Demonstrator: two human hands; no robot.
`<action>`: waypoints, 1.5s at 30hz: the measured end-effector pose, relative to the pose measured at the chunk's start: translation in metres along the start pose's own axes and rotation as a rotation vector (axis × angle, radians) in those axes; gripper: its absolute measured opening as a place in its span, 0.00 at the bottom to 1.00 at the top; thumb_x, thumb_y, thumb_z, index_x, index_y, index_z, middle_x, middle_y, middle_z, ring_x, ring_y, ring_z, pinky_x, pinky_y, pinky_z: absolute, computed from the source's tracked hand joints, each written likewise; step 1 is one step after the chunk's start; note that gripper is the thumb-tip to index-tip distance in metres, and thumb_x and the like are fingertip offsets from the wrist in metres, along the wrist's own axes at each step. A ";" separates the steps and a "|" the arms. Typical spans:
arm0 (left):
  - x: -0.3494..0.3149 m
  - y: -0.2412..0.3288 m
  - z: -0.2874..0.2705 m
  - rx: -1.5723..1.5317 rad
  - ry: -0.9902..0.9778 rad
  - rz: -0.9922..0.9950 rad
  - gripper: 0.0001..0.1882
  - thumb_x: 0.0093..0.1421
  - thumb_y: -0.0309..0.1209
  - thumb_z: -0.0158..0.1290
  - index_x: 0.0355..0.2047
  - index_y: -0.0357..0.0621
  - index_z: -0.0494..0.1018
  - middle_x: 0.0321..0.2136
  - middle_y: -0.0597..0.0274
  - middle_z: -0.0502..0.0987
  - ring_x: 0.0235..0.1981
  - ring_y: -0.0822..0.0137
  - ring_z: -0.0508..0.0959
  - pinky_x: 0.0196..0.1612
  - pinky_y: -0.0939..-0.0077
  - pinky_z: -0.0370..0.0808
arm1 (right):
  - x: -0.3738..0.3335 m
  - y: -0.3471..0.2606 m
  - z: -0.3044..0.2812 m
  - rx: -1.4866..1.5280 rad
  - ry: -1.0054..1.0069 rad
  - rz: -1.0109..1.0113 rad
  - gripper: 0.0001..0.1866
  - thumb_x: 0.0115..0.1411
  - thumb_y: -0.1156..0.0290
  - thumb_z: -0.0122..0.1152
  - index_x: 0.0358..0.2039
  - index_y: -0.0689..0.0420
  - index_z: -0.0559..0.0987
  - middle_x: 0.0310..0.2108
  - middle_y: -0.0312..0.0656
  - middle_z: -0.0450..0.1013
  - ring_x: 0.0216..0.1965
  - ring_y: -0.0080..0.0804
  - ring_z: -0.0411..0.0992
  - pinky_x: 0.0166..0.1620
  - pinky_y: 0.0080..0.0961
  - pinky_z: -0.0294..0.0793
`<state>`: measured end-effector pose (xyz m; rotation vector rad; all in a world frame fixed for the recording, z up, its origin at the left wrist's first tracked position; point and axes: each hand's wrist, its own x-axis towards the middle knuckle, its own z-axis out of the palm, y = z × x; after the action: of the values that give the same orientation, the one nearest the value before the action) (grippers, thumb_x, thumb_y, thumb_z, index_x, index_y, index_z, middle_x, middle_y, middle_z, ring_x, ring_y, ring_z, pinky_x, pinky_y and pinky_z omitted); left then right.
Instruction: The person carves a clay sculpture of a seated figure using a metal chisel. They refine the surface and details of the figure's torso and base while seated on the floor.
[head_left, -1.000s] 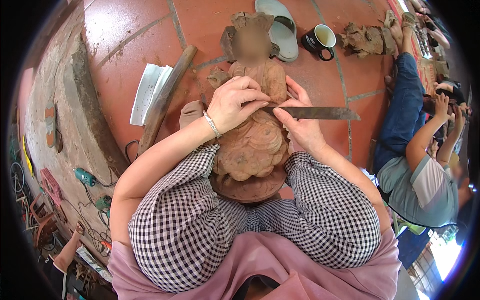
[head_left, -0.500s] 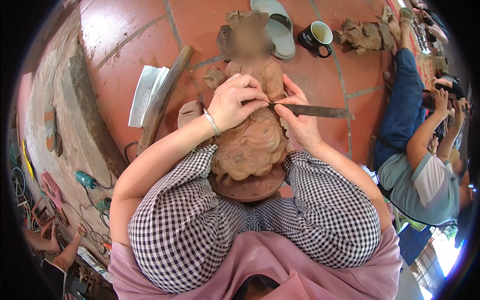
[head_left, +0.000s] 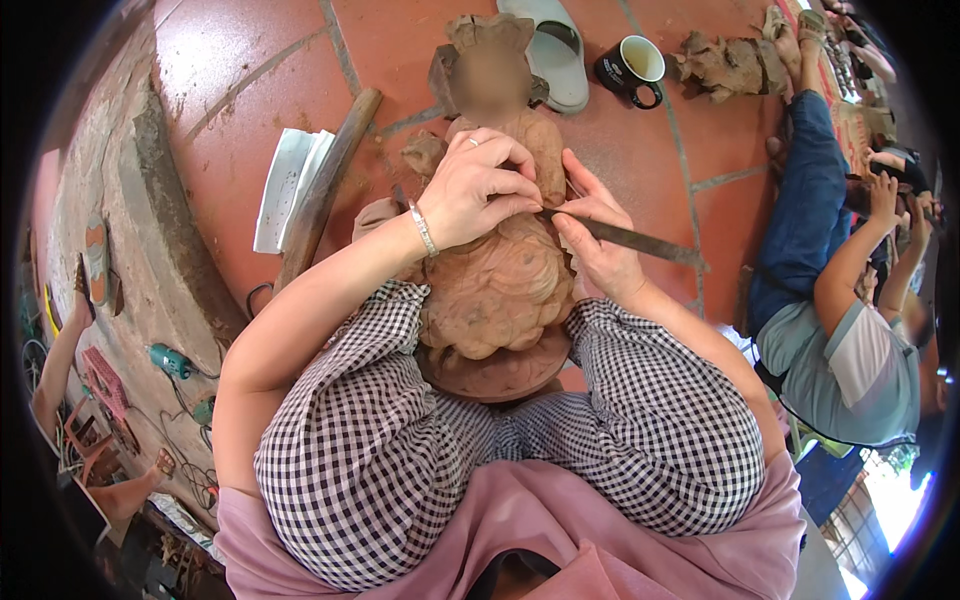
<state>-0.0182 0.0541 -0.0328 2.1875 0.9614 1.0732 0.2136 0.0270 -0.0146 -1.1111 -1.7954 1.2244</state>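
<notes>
A reddish-brown carved wooden figure (head_left: 495,285), with rounded, folded shapes at its near end, lies between my knees. Above its middle, my left hand (head_left: 487,187) has its fingertips pinched together at the inner end of a long, flat, dark file-like tool (head_left: 640,240). My right hand (head_left: 600,232) grips that same tool between thumb and fingers, and its free end sticks out to the right. Both hands are close to the carving's surface. The exact contact point under my left fingertips is hidden.
Beyond the carving are a grey slipper (head_left: 562,65) and a dark mug (head_left: 630,70) of pale liquid. A curved wooden stick (head_left: 330,185) and folded white paper (head_left: 283,190) lie left. Another person (head_left: 835,350) sits at right; a green power tool (head_left: 170,360) lies far left.
The tool has tilted, its free end dropping slightly toward me. My left hand's knuckles have lifted a little. At the far left, another person's leg has come into view.
</notes>
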 end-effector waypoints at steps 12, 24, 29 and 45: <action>-0.002 -0.005 -0.001 -0.008 -0.008 -0.024 0.07 0.46 0.34 0.68 0.27 0.53 0.82 0.36 0.72 0.75 0.45 0.63 0.73 0.52 0.63 0.66 | 0.002 0.000 -0.003 -0.064 -0.037 0.037 0.09 0.61 0.70 0.64 0.33 0.64 0.80 0.61 0.57 0.68 0.57 0.42 0.73 0.54 0.30 0.72; -0.001 -0.008 0.006 -0.037 0.044 -0.067 0.07 0.46 0.34 0.69 0.26 0.52 0.83 0.34 0.72 0.76 0.42 0.65 0.73 0.50 0.66 0.67 | 0.008 -0.009 -0.001 -0.131 -0.001 0.062 0.11 0.62 0.67 0.64 0.32 0.64 0.80 0.63 0.55 0.67 0.50 0.35 0.77 0.51 0.27 0.74; -0.001 -0.005 0.000 -0.037 0.023 -0.078 0.07 0.46 0.34 0.69 0.26 0.52 0.82 0.34 0.72 0.76 0.39 0.65 0.73 0.49 0.67 0.67 | 0.013 -0.013 -0.010 -0.105 -0.090 0.165 0.12 0.62 0.66 0.64 0.31 0.64 0.81 0.63 0.54 0.67 0.54 0.34 0.74 0.54 0.28 0.71; 0.000 -0.003 0.003 -0.025 0.008 -0.163 0.06 0.48 0.33 0.68 0.27 0.52 0.83 0.31 0.72 0.75 0.35 0.66 0.72 0.45 0.71 0.68 | 0.020 -0.016 -0.014 -0.112 -0.090 0.229 0.13 0.63 0.65 0.64 0.34 0.64 0.80 0.58 0.56 0.71 0.56 0.37 0.73 0.54 0.29 0.71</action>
<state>-0.0167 0.0556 -0.0360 2.0469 1.1027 1.0125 0.2138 0.0470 0.0060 -1.3755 -1.8621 1.3376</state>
